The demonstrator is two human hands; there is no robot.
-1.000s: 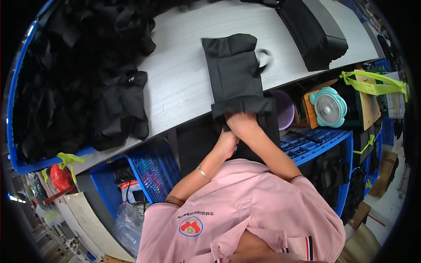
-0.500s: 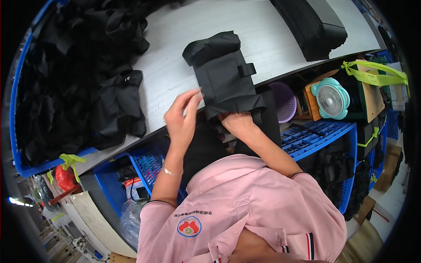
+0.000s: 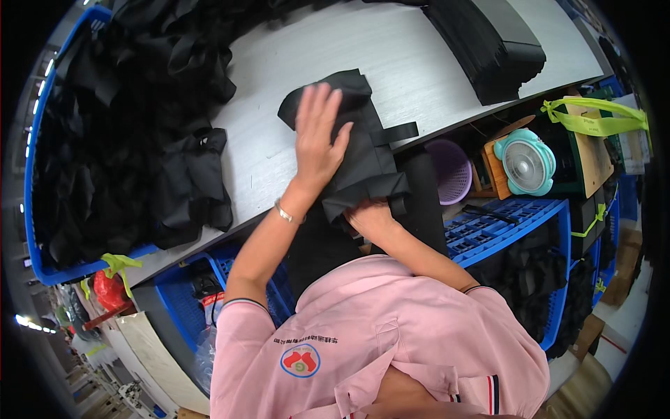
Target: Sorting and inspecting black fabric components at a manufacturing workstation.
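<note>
A black fabric piece [image 3: 359,140], like a flat pouch with folded ends and a strap sticking out on its right side, lies across the table's near edge. My left hand [image 3: 317,136] is over its upper left part, fingers stretched out and slightly blurred; they reach the folded far end. At the near end, my right hand [image 3: 371,218] grips the hanging edge, its fingertips hidden under the fabric.
Left on the white table [image 3: 258,126], a blue crate [image 3: 33,230] overflows with black fabric pieces [image 3: 188,174]. A stack of black sheets [image 3: 488,52] stands far right. Beneath the table's right edge are a purple basket [image 3: 450,171], a teal fan [image 3: 525,160] and a blue crate [image 3: 506,223].
My left hand has moved up and right from the fabric's left edge onto its far part, fingers opening out. The fabric has shifted slightly toward me; my right hand stays at its near end.
</note>
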